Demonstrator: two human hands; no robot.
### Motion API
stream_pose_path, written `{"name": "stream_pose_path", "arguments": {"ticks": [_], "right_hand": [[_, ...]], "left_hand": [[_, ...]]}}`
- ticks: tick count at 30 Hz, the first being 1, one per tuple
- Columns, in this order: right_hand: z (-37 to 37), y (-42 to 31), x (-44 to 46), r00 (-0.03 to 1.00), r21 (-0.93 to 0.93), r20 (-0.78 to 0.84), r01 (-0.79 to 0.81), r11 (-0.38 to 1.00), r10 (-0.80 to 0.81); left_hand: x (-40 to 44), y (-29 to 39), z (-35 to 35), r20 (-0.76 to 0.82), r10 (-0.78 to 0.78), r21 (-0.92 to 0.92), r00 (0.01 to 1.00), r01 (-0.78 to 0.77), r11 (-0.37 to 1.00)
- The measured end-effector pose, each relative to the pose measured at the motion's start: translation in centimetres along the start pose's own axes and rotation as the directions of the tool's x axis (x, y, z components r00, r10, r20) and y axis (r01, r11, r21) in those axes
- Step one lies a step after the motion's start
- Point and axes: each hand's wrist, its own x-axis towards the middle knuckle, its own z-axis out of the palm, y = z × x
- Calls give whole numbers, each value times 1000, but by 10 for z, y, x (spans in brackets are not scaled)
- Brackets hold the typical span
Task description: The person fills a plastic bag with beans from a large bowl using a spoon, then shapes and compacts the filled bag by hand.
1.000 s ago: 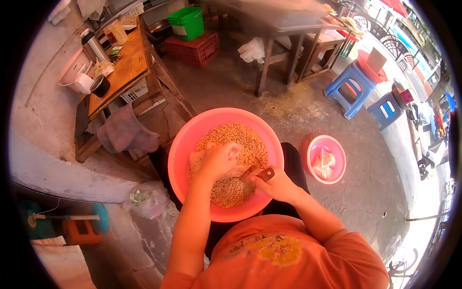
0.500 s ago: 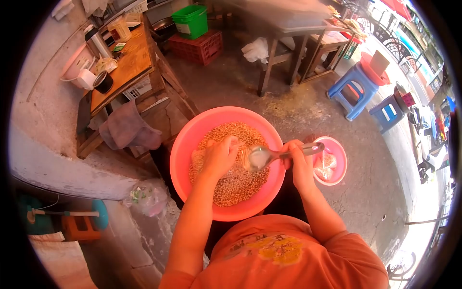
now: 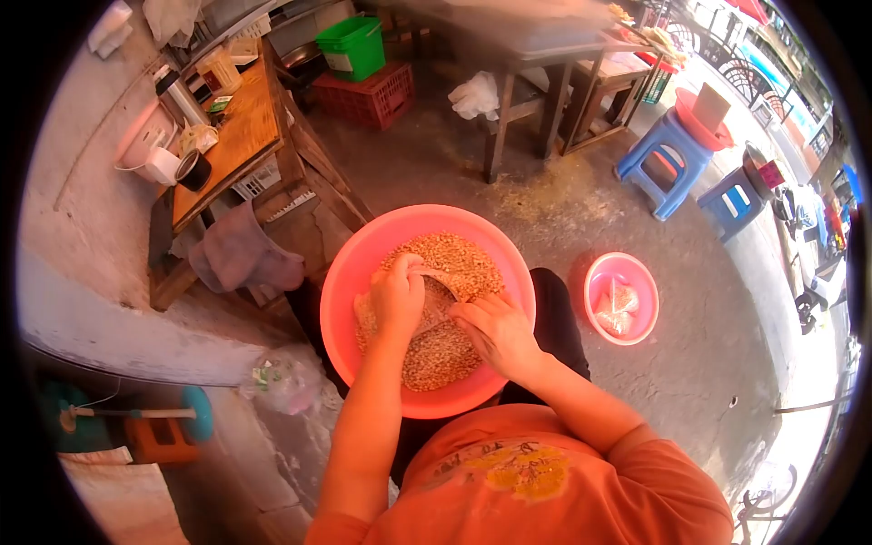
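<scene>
A large pink basin [image 3: 338,300] rests between my knees and holds a heap of tan grains [image 3: 445,363]. Over the heap, my left hand [image 3: 400,295] is closed on the rim of a clear plastic bag [image 3: 434,312], which lies partly among the grains. My right hand [image 3: 500,334] is closed just right of it, over the grains. The ladle it held earlier is mostly hidden now; only a curved edge shows between the hands, at the bag's mouth.
A small pink basin [image 3: 649,313] with filled bags [image 3: 618,309] stands on the floor at right. At left is a wooden table [image 3: 241,113] with a hanging grey cloth [image 3: 243,250]. Blue stools [image 3: 668,168] stand at upper right, a green bucket [image 3: 354,50] on a red crate [image 3: 368,94] at top.
My right hand lifted the ladle out to the right of the basin, then brought it back in beside my left hand. My left hand stayed on the bag.
</scene>
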Motion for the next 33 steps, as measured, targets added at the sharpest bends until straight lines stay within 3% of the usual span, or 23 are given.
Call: {"name": "stream_pose_path", "arguments": {"ticks": [6,10,13,17,18,21,24,27,30,33], "right_hand": [[-16,0,-1,985,-10,-139,-102,995,99],[-33,3,-4,938,125,-202,-261,957,282],[-47,7,-14,899,208,-94,-401,892,427],[-42,-1,-13,804,435,259,-592,678,536],[-31,4,-18,757,282,381,-643,712,531],[-1,-3,-17,791,387,520,-553,738,321],[8,-9,-8,729,457,572,-664,592,376],[15,3,-11,735,633,543,-676,379,406],[-6,9,-8,712,709,463,-655,261,527],[-22,19,-10,752,837,261,-489,247,606]], "left_hand": [[2,7,-7,37,-100,62,994,98,993],[5,9,-8,106,-156,83,982,148,986],[6,25,-17,135,-183,151,974,162,975],[8,30,-20,171,-169,215,971,131,968],[8,28,-17,184,-190,161,964,161,974],[10,19,-13,194,-212,87,958,199,976],[6,15,-16,175,-179,144,968,155,977],[8,11,-12,193,-160,110,968,140,984],[7,4,-7,189,-157,77,969,145,986],[7,1,-6,183,-174,57,967,167,984]]}}
